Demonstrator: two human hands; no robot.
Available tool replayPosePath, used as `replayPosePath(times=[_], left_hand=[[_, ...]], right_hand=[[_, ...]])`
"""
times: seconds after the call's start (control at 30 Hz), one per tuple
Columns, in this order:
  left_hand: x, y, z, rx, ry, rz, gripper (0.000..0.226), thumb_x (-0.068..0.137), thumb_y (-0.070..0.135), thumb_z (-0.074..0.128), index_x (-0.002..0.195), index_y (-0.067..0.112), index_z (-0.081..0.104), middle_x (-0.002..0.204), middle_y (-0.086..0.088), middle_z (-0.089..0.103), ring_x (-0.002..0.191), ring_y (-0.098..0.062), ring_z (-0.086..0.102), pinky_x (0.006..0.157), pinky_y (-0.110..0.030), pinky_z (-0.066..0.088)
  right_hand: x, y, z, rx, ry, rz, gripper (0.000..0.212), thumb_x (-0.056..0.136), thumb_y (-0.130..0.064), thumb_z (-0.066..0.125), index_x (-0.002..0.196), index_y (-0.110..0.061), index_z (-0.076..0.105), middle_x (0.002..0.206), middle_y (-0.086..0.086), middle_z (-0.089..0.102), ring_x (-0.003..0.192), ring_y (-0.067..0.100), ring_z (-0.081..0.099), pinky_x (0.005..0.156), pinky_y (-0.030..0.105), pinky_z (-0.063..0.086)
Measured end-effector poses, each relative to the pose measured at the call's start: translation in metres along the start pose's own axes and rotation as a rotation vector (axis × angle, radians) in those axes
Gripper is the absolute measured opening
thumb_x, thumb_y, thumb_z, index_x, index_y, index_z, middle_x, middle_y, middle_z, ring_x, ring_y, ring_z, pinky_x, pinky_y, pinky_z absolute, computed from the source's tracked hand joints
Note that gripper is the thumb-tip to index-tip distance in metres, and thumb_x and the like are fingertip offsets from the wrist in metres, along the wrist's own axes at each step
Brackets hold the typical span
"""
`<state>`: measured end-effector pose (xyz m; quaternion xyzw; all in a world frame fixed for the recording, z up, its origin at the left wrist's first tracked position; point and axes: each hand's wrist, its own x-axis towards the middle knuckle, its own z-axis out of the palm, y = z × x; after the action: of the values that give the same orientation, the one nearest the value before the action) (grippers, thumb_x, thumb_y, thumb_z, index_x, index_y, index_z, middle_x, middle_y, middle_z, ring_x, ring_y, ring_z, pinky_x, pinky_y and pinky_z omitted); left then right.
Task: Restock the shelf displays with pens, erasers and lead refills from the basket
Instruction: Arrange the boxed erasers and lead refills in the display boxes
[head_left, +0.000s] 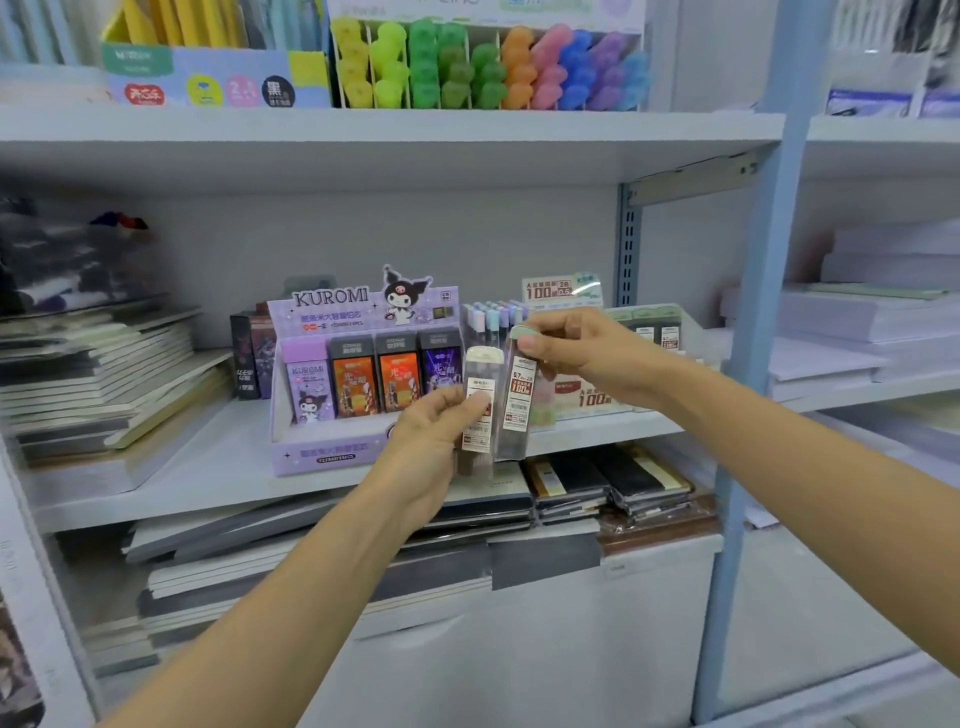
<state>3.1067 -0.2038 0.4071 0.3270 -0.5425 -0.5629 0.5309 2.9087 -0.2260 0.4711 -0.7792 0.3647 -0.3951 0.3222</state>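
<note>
On the middle shelf (208, 467) stands a purple Kuromi display box (332, 452) of lead refills, and just to its right a pale green refill display (592, 399), partly hidden behind the hands. The left hand (426, 431) pinches a clear lead refill case (483, 369) upright between thumb and fingers. The right hand (582, 348) pinches a second case (517, 400) by its green cap, the two cases side by side. The step in hand looks like comparing labels, the right one reading 0.7. Next, each case needs matching to its row in the green display and setting in upright; the basket is out of view
</note>
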Motion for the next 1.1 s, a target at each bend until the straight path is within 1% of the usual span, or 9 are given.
replayPosePath(times=[0.07, 0.2, 0.33, 0.47, 0.57, 0.63, 0.77, 0.97, 1.1], left_hand=[[0.003, -0.001, 0.008, -0.038, 0.022, 0.018, 0.013, 0.093, 0.009, 0.06, 0.106, 0.007, 0.063, 0.1, -0.012, 0.072, 0.079, -0.017, 0.068, 0.07, -0.032, 0.058], [0.009, -0.002, 0.022, -0.125, 0.018, 0.021, 0.018, 0.086, 0.005, 0.066, 0.104, 0.001, 0.064, 0.097, -0.014, 0.075, 0.084, -0.022, 0.073, 0.069, -0.03, 0.06], [0.015, -0.007, 0.028, 0.073, 0.008, 0.085, 0.013, 0.09, 0.021, 0.066, 0.096, 0.011, 0.072, 0.092, -0.009, 0.076, 0.081, -0.02, 0.073, 0.069, -0.027, 0.059], [0.025, -0.009, 0.033, 0.183, 0.032, 0.128, 0.01, 0.091, 0.021, 0.066, 0.093, 0.012, 0.071, 0.085, -0.008, 0.077, 0.076, -0.022, 0.074, 0.062, -0.025, 0.059], [0.038, -0.008, 0.036, 0.131, 0.051, 0.133, 0.004, 0.091, 0.016, 0.066, 0.093, 0.013, 0.069, 0.083, -0.009, 0.076, 0.075, -0.025, 0.074, 0.064, -0.029, 0.061], [0.048, -0.008, 0.039, 0.134, 0.07, 0.155, 0.006, 0.09, 0.015, 0.066, 0.096, 0.013, 0.066, 0.083, -0.009, 0.076, 0.075, -0.025, 0.074, 0.063, -0.03, 0.062], [0.067, -0.006, 0.046, 0.147, 0.093, 0.169, 0.013, 0.09, 0.018, 0.065, 0.102, 0.012, 0.064, 0.083, -0.005, 0.076, 0.074, -0.021, 0.074, 0.059, -0.028, 0.06], [0.085, -0.01, 0.054, 0.14, 0.072, 0.229, 0.011, 0.092, 0.016, 0.063, 0.101, 0.009, 0.064, 0.084, -0.006, 0.077, 0.076, -0.023, 0.074, 0.061, -0.029, 0.061], [0.091, -0.009, 0.057, 0.155, 0.054, 0.261, 0.008, 0.092, 0.017, 0.064, 0.099, 0.012, 0.065, 0.083, -0.003, 0.077, 0.073, -0.02, 0.074, 0.058, -0.025, 0.059]], right_hand=[[-0.006, 0.004, -0.009, 0.045, -0.03, 0.0, 0.022, 0.096, -0.026, 0.056, 0.106, -0.011, 0.068, 0.106, 0.012, 0.07, 0.095, 0.022, 0.063, 0.084, 0.036, 0.05], [-0.014, 0.013, -0.014, 0.083, -0.01, -0.029, 0.018, 0.095, -0.02, 0.059, 0.107, -0.009, 0.067, 0.103, 0.01, 0.072, 0.096, 0.019, 0.069, 0.078, 0.024, 0.055], [-0.019, 0.018, -0.022, 0.035, 0.004, -0.015, 0.02, 0.094, -0.018, 0.06, 0.111, -0.009, 0.065, 0.102, 0.007, 0.074, 0.095, 0.019, 0.071, 0.077, 0.022, 0.055], [-0.022, 0.025, -0.037, 0.026, -0.002, 0.01, 0.018, 0.093, -0.017, 0.061, 0.108, -0.009, 0.066, 0.101, 0.006, 0.074, 0.094, 0.019, 0.07, 0.079, 0.026, 0.056], [-0.026, 0.03, -0.065, 0.054, 0.133, 0.023, 0.021, 0.094, -0.016, 0.059, 0.111, -0.006, 0.066, 0.099, 0.003, 0.074, 0.091, 0.015, 0.07, 0.075, 0.022, 0.055], [-0.026, 0.033, -0.091, 0.033, 0.309, 0.027, 0.02, 0.094, -0.017, 0.059, 0.111, -0.01, 0.066, 0.097, 0.002, 0.074, 0.092, 0.015, 0.07, 0.076, 0.023, 0.056], [-0.016, 0.049, -0.143, -0.095, 0.607, 0.015, 0.026, 0.097, -0.011, 0.056, 0.118, 0.002, 0.061, 0.101, 0.015, 0.069, 0.09, 0.022, 0.067, 0.075, 0.023, 0.056], [-0.002, 0.082, -0.171, -0.195, 0.726, 0.048, 0.022, 0.098, -0.006, 0.052, 0.117, 0.002, 0.06, 0.111, 0.024, 0.066, 0.096, 0.024, 0.064, 0.081, 0.023, 0.056], [0.007, 0.095, -0.171, -0.264, 0.695, 0.061, 0.014, 0.098, -0.007, 0.053, 0.106, -0.009, 0.064, 0.102, 0.015, 0.068, 0.095, 0.024, 0.066, 0.084, 0.026, 0.056]])
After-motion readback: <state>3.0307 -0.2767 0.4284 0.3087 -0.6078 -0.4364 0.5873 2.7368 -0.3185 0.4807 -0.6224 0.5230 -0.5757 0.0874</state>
